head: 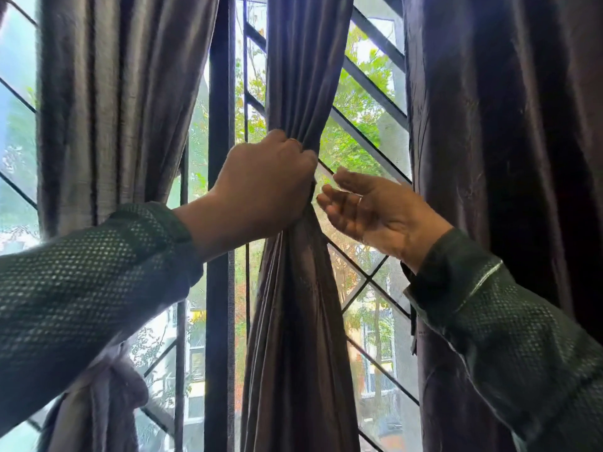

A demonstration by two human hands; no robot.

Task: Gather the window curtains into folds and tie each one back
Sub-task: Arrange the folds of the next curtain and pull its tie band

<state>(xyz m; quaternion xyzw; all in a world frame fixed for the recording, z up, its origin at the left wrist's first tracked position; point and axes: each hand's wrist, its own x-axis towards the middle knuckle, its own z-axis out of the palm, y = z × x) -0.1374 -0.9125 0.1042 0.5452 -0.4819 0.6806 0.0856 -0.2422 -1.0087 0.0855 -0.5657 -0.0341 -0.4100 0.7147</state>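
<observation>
While the middle curtain (pixel 295 288) hangs straight down in front of the window, its long axis vertical, the left hand (pixel 264 187) has it bunched tight at mid-height, fingers curled round the gathered cloth so the fabric narrows to a waist inside that grip and fans out again above and below in long folds. Just to the right of the pinched waist, the right hand (pixel 375 210) is held apart from the cloth, palm turned up and toward the curtain, fingers relaxed and spread, holding nothing. Both arms wear dark green patterned sleeves (pixel 85 282). At left another curtain (pixel 111 102) hangs gathered, with a knot-like bundle (pixel 111 383) low down; at right a darker curtain (pixel 502 158) hangs loose. Behind them run a dark window frame (pixel 221 223), diagonal grille bars (pixel 368 148), and green trees (pixel 355 102) outside
</observation>
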